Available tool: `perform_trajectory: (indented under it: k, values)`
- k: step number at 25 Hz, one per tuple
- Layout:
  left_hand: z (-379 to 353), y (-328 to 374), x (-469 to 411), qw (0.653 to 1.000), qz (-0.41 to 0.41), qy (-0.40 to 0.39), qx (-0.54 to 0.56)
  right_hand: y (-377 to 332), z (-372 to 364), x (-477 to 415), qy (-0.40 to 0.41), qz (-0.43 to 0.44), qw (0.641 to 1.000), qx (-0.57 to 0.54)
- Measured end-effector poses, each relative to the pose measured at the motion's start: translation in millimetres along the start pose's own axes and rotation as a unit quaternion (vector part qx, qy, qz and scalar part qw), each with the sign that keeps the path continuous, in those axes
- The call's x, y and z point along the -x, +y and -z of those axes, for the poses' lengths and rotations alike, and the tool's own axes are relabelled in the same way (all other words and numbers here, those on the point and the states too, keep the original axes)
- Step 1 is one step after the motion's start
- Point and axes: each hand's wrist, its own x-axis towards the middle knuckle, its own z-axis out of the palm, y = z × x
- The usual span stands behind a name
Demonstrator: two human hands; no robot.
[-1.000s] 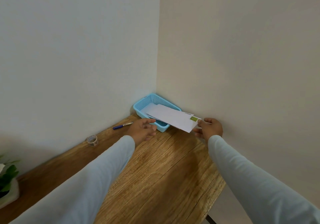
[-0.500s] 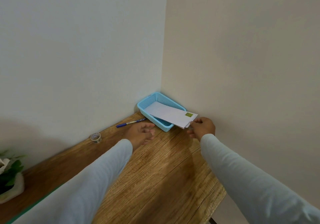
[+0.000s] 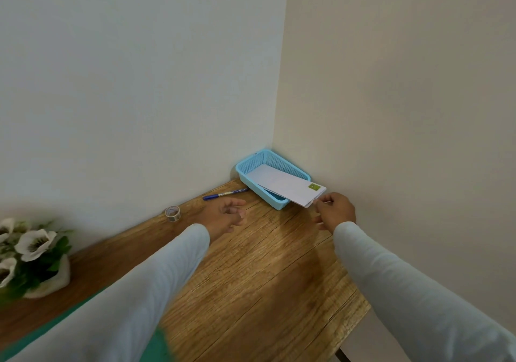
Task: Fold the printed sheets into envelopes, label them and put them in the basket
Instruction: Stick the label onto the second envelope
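A white envelope [image 3: 282, 184] with a green label [image 3: 313, 186] lies slanted in the light-blue mesh basket [image 3: 279, 160] in the corner of the wooden table [image 3: 251, 278]. Its labelled end sticks out over the basket's near right rim. My right hand [image 3: 335, 211] is just at that end, fingertips against the envelope's corner, fingers loose and apart. More white paper lies under the envelope in the basket. My left hand [image 3: 226, 216] hovers low over the table to the left of the basket, fingers curled apart, holding nothing.
A blue pen [image 3: 224, 194] lies by the wall left of the basket. A small roll of clear tape [image 3: 173, 213] stands further left. A pot of white flowers [image 3: 30, 255] sits at the far left. Walls close off two sides; the table's edge runs at lower right.
The envelope has gone down from above the basket to rest in it. My right hand has loosened at its end, and my left hand has drawn back from it.
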Motion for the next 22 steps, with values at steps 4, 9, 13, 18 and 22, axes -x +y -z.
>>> perform_trajectory:
  k: [4,9,13,18,22]
  values:
    - [23.0,-23.7,39.6,0.998,-0.020,0.040,-0.043,-2.0,-14.6,42.1,-0.057,0.065,0.996,0.034]
    - [54.8,-74.4,105.5,0.982,-0.036,0.111,-0.149,-4.0,-54.3,120.0,-0.172,0.157,0.957,0.174]
    - [81.2,-131.1,176.7,0.920,-0.021,0.169,-0.354,6.2,-94.3,206.1,-0.291,0.263,0.872,0.293]
    - [92.5,-186.0,236.3,0.867,0.118,0.110,-0.471,22.4,-130.8,273.8,-0.346,0.357,0.761,0.417]
    - [88.6,-196.3,242.6,0.850,0.104,0.082,-0.509,29.2,-139.9,293.0,-0.357,0.376,0.726,0.452]
